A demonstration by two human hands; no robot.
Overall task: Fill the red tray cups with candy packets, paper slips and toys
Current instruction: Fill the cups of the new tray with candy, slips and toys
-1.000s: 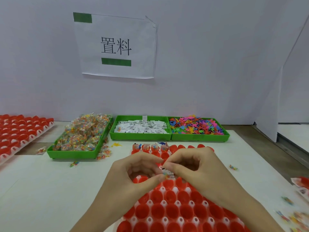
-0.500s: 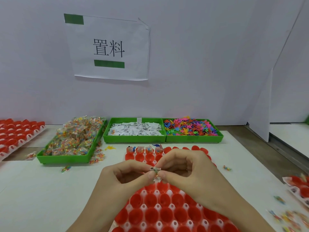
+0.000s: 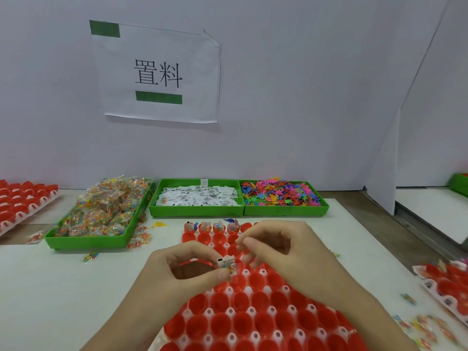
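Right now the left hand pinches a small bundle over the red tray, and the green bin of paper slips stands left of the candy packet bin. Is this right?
Not quite. In the head view the paper slip bin stands right of the candy packet bin, between it and the toy bin. The left hand does pinch the bundle over the red tray.

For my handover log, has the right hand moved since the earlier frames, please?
Yes: the right hand has left the bundle and shifted towards the red tray's far rows.
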